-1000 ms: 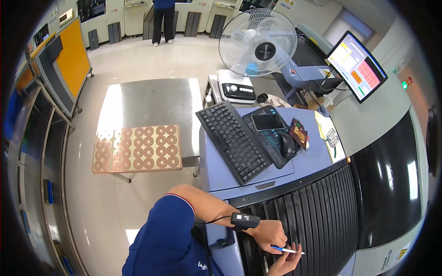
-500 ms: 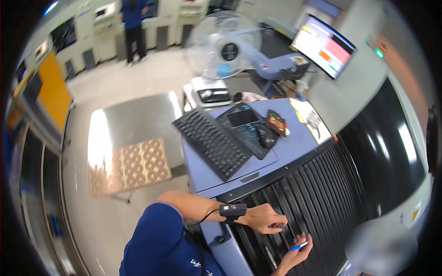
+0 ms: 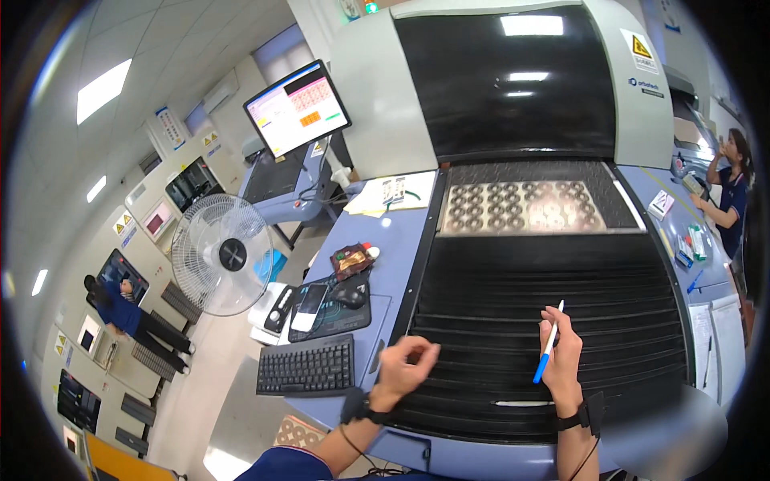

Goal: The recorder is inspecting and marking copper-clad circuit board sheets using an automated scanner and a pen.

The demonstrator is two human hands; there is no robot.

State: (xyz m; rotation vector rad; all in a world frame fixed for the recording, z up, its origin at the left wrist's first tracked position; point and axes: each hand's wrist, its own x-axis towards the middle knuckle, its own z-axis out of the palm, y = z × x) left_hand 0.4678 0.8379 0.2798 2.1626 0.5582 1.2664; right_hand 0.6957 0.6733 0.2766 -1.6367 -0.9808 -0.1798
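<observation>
My right hand (image 3: 564, 353) holds a slim white pen (image 3: 549, 350) with a blue end, tilted over the black pleated cover (image 3: 481, 297) of a large machine. My left hand (image 3: 405, 370) hovers by the cover's left edge, fingers curled toward the thumb in a loose ring. Whether anything small is pinched there is hidden. Below my right hand a thin silvery pen (image 3: 521, 403) lies across the pleats. Farther back, a flat panel (image 3: 525, 207) with rows of ring shapes rests on the machine bed, beneath the dark glossy hood (image 3: 513, 88).
Left of the cover are a keyboard (image 3: 306, 365), phone (image 3: 310, 307), mouse (image 3: 350, 293), snack packet (image 3: 351, 260) and papers (image 3: 393, 193). A fan (image 3: 224, 254) and a monitor (image 3: 298, 108) stand beyond. One person (image 3: 728, 196) is at right, another (image 3: 132, 317) at far left.
My view has swung right and up, bringing the machine hood and bed panel into sight. My hands have moved apart; the pen in my right hand now stands more upright.
</observation>
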